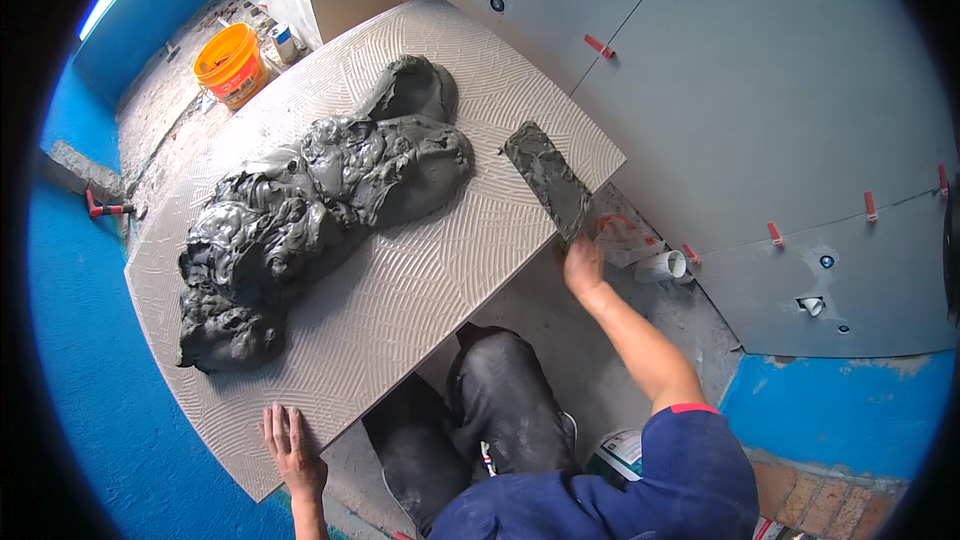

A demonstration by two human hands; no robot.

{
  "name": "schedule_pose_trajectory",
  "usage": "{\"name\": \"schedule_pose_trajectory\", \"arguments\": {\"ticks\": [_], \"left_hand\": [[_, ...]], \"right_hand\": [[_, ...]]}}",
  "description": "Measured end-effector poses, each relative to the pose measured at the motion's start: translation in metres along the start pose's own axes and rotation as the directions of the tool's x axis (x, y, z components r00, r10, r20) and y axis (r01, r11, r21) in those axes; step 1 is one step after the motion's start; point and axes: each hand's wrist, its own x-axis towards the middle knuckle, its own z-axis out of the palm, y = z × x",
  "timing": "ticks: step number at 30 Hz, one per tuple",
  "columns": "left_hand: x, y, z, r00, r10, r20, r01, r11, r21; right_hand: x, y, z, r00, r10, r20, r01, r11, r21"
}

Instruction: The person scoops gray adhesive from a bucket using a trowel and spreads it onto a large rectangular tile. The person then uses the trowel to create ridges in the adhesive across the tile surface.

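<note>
A large tile [420, 285] lies before me, its ridged back facing up. Thick grey mortar [322, 195] is heaped in a long mound across its middle and far left part. My right hand [583, 266], just off the tile's right edge, is closed around the handle of a trowel [549, 178]. The trowel's rectangular blade is coated with mortar and lies over the tile's right corner; whether it touches the surface I cannot tell. My left hand [291, 442] rests with fingers extended on the tile's near left edge and holds nothing.
Beyond the tile stands an orange bucket [231, 66] beside a small container [283, 43]. Large wall tiles [750, 105] with red levelling clips [600, 46] rise at right. A plastic bag [624, 238] and a white pipe piece [661, 267] lie on the floor; a tub [621, 454] stands near my right side.
</note>
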Motion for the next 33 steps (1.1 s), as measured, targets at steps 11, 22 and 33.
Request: {"name": "schedule_pose_trajectory", "arguments": {"ticks": [11,22,33], "left_hand": [[-0.017,-0.020,-0.022,0.997,-0.054,0.046,0.057,0.997,-0.057],[-0.014,-0.014,-0.045,0.988,-0.011,0.155,0.063,0.941,-0.334],[-0.039,-0.221,-0.019,0.388,-0.762,-0.518,0.833,0.531,-0.158]], "right_hand": [[-0.171,-0.006,-0.050,0.763,0.418,0.493,-0.520,0.850,0.084],[0.019,-0.009,-0.161,0.874,0.191,0.446,-0.485,0.377,0.789],[-0.022,0.013,-0.122,0.619,0.051,0.784,-0.767,0.257,0.588]]}}
